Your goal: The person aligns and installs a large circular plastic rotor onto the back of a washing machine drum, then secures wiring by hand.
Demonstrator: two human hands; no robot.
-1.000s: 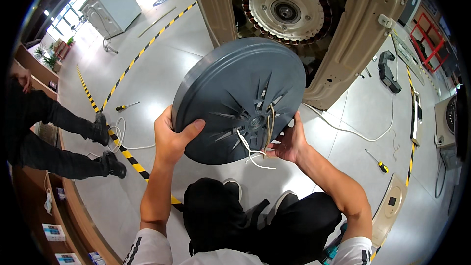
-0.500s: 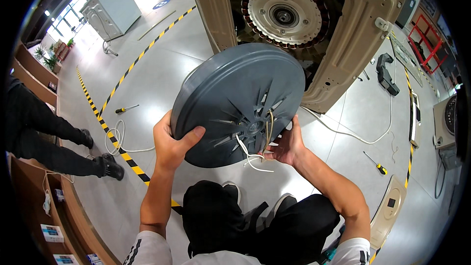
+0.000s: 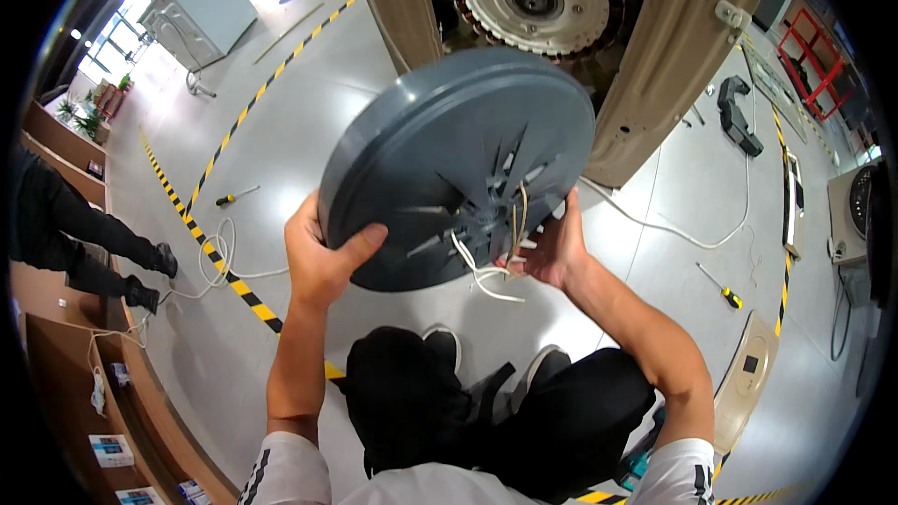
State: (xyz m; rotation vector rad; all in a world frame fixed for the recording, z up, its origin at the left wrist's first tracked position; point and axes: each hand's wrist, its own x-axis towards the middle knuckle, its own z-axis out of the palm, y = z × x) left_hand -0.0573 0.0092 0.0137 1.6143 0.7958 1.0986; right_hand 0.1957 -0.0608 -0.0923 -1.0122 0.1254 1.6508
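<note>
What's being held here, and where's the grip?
A grey ribbed disc: left hand grips its lower-left rim, right hand its lower edge beside the pale wires.

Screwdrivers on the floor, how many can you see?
2. One screwdriver lies left of the grey disc, beside the striped floor tape; another screwdriver lies on the right. More may be hidden.

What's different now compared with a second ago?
The bystander's legs at the left edge have stepped a little further out of view. Otherwise little changed: the left hand and right hand still hold the grey disc, white wires dangling, in front of the overturned machine.
</note>
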